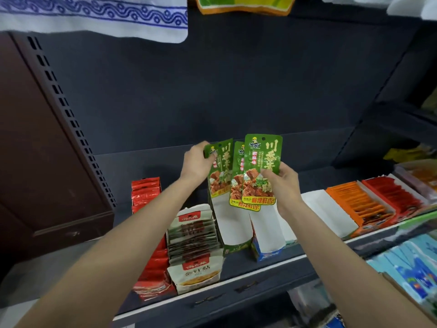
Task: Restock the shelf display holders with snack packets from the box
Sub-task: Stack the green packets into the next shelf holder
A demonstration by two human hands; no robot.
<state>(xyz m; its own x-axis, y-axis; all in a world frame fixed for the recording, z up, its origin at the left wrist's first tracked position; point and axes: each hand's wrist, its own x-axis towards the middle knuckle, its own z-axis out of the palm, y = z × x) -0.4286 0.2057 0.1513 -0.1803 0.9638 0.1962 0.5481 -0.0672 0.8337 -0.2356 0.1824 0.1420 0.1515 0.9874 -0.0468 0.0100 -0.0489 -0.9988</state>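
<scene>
My left hand (197, 162) pinches the top corner of one green snack packet (220, 171), which stands upright at the back of a green-fronted display holder (233, 229) with a white inside. My right hand (282, 185) grips two more green packets (256, 171), fanned and held upright just above the shelf, over the neighbouring blue-fronted holder (267, 233). The box the packets come from is not in view.
On the dark shelf (236, 280), left of the green holder, stand a holder of white-and-red packets (194, 240) and a row of red packets (147, 223). To the right are an empty white holder (328, 214), orange packets (361, 204) and red packets (397, 192). Blue packs (409, 268) lie lower right.
</scene>
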